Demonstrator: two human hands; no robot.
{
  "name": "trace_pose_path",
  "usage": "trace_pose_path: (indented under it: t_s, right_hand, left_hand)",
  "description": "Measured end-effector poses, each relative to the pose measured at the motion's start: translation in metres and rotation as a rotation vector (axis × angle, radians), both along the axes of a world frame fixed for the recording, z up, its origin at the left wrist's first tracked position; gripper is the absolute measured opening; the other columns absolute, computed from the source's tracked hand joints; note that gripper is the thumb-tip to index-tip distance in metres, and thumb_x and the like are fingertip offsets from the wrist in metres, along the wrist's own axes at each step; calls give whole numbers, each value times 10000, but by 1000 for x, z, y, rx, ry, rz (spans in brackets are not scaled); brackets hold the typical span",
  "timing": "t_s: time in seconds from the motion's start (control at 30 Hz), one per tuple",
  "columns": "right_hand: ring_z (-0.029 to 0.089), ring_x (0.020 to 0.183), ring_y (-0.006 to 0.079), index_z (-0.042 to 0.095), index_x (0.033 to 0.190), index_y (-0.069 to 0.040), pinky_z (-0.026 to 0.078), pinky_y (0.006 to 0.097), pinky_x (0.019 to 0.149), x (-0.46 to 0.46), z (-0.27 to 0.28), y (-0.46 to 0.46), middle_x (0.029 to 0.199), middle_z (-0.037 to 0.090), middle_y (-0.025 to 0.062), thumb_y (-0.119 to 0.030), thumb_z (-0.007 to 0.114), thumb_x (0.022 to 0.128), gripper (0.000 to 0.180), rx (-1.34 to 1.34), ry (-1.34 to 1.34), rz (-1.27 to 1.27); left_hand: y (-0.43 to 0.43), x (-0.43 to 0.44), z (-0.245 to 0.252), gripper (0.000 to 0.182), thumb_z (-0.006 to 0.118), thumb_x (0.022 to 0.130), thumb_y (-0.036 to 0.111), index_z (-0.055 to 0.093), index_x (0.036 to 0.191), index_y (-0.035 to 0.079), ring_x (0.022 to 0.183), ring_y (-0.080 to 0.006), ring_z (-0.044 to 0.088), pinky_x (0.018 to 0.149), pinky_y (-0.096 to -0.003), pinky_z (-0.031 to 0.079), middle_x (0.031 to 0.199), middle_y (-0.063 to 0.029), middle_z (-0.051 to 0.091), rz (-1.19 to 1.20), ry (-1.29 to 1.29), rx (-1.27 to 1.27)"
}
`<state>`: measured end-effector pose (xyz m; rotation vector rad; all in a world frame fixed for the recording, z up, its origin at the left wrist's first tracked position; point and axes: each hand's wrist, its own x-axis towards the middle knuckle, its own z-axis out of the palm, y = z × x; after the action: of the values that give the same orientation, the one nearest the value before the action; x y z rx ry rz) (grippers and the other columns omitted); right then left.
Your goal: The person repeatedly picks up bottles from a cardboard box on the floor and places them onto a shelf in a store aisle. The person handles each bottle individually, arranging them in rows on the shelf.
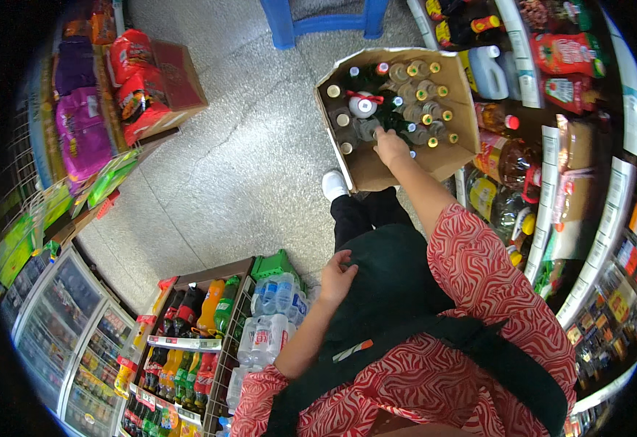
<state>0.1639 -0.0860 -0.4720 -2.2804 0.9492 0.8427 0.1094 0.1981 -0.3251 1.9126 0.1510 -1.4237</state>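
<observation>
My right hand (392, 147) reaches into an open-topped cardboard box (444, 166) on the floor in front of me. Its fingertips close around the top of a clear bottle (367, 129), whose cap they hide. Around it stand several clear bottles with yellow caps (426, 118), some dark green bottles (389, 117), and clear bottles with pale caps (343, 119). A white bottle (362, 106) with a red ribbon is just beyond my fingers. My left hand (337, 277), empty and with loosely bent fingers, hovers before my dark apron (387, 267).
Shelves (542, 207) with oil bottles and packets run close along the right. A blue plastic stool (326, 24) stands beyond the box. At lower left are a soft-drink rack (185, 344), wrapped water bottles (277, 297) and a glass-door fridge (59, 322). Snack packets (138, 90) line the upper left.
</observation>
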Motion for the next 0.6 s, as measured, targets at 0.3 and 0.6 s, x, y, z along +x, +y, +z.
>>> trace_pose_path:
  t_s: [0.3,0.6]
  right_hand:
    - [586,875,347,608,898,-21,473,428,770,9,-82,-12,887,616,208,-184,572,760,216,34,49,65]
    - [584,888,346,610,918,-22,468,423,788,0,-67,-11,890,618,200,-175,544,769,223,48,69,-6]
  left_hand:
    - [-10,-6,-44,406,630,748,48,502,1130,0,776,-115,531,699,-241,449,955,-66,554,-21,131,43]
    - [-34,7,-43,414,629,750,56,498,1139,5,802,-130,542,713,-259,454,974,-82,559,-81,108,24]
